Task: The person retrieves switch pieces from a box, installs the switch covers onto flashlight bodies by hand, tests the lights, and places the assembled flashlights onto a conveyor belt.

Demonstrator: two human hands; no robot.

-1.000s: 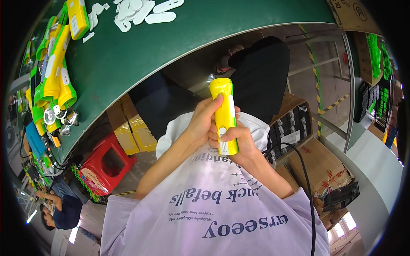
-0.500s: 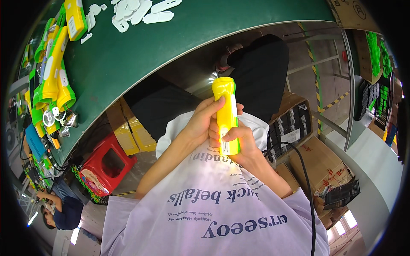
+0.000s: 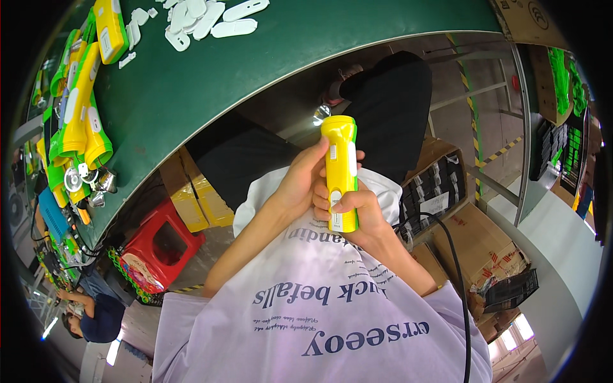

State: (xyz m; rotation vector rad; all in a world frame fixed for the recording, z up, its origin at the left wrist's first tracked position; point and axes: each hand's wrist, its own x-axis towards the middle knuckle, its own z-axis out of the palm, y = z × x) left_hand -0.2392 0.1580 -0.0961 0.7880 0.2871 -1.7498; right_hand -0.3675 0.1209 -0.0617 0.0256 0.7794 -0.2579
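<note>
A: With both hands wrapped round it, the yellow torch [image 3: 340, 171] sits upright over the lap, just in front of the lilac shirt [image 3: 319, 319]. Left hand [image 3: 300, 182] clasps the upper body, right hand [image 3: 354, 214] clenches the lower end.

B: How would you handle it from here?

A: My judgement: keep the right hand firm as the anchor, let the left do any fine pressing, and hold the torch close to the chest so it doesn't wobble.

B: Anything you can't see?

A: Plenty. The left thumb hides whatever it touches on the torch's side, and the fingertips behind are out of sight. The green bench [image 3: 191, 89] curves off at the rim, so the yellow-green shells [image 3: 76, 121] and white parts [image 3: 211, 16] on it blur together.
</note>
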